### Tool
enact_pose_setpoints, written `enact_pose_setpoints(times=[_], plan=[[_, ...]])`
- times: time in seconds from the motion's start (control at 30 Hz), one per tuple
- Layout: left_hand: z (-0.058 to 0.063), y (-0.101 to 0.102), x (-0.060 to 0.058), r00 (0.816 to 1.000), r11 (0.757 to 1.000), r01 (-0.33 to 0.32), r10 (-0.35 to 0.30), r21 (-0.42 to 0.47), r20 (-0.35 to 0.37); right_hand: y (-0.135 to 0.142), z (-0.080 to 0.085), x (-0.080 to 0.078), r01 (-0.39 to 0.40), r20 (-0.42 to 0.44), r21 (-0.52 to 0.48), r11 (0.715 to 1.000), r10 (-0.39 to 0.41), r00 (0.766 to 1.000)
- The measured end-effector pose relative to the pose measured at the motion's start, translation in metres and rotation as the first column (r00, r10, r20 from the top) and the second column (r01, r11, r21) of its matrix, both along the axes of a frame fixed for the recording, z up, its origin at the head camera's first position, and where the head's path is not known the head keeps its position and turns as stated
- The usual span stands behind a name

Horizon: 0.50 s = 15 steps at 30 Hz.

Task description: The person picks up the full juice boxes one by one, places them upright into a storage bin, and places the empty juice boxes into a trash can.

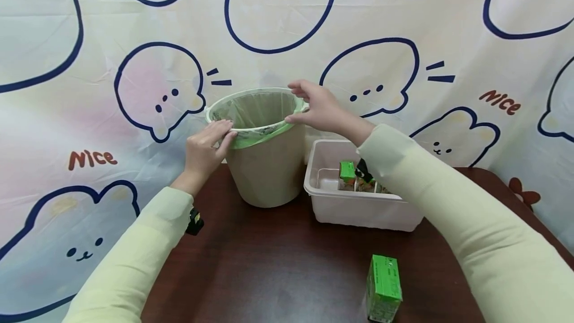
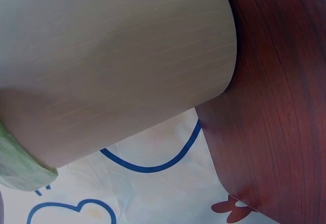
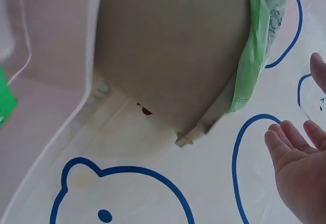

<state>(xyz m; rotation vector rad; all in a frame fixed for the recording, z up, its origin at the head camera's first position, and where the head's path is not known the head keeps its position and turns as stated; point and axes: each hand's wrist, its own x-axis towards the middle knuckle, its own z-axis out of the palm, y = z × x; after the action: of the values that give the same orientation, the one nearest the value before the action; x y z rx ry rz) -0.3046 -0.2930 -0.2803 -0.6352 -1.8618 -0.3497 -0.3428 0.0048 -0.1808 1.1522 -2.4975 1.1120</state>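
Observation:
A beige trash bin (image 1: 269, 173) stands on the table, lined with a translucent green trash bag (image 1: 255, 137) folded outward over its rim. At the rim's near left, my left hand (image 1: 202, 148) pinches the bag-covered edge, fingers on top and thumb on the outer side. In the left wrist view the bin's side (image 2: 122, 56) fills much of the picture, with that hand almost wholly out of sight. My right hand (image 1: 320, 108) is by the rim's right side, fingers spread and loosely bent. The right wrist view shows this right hand (image 3: 300, 168) apart from the bag (image 3: 252, 56).
Right of the bin stands a pale plastic tub (image 1: 367, 211) with several small green-topped cartons (image 1: 347, 176) inside, partly hidden by my right sleeve. One green carton (image 1: 384, 288) stands upright near the front of the dark wooden table (image 1: 278, 263). A cartoon-printed cloth (image 1: 269, 69) hangs behind.

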Motion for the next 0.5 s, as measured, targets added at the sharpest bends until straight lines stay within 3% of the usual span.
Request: enact_pose_setpoints(times=[0.27, 0.5], plan=[[0.000, 0.000, -0.001, 1.000, 1.000, 0.007, -0.006, 0.020, -0.028, 0.035, -0.014, 0.017, -0.057, -0.066, 0.009, 0.998, 0.058, 0.996], [0.000, 0.002, -0.001, 0.999, 0.999, 0.018, -0.017, 0.035, -0.043, 0.064, -0.037, 0.042, -0.129, -0.084, -0.016, 0.992, 0.127, 0.988]])
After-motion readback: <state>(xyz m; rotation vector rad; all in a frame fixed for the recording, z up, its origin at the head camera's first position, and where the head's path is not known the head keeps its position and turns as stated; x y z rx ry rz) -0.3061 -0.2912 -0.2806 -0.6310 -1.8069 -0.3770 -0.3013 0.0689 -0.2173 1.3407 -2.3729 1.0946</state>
